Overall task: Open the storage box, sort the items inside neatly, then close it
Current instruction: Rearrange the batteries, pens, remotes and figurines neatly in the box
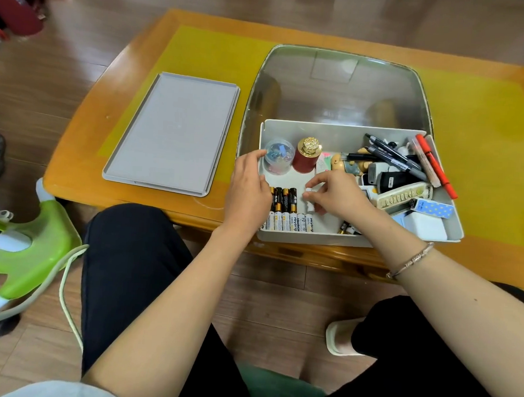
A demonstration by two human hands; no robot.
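The grey storage box (343, 132) stands open at the table's near edge. Its lid (173, 133) lies flat on the table to the left. In the box's left part, batteries (284, 211) lie lined up in rows, behind them a clear round tub of clips (278, 155) and a red jar with a gold cap (307, 155). Pens (393, 156), an orange marker (436, 171), a remote control (403, 195) and small gadgets are piled in the right part. My left hand (249, 191) rests over the box's left wall, index finger at the tub. My right hand (336, 196) pinches a small white item (309, 191) above the batteries.
The box sits on a wooden table (202, 43) with a yellow mat and a glass panel (336, 87) behind the box. A green plastic stool (24, 246) with a cable stands on the floor at my left. My knees are under the table's near edge.
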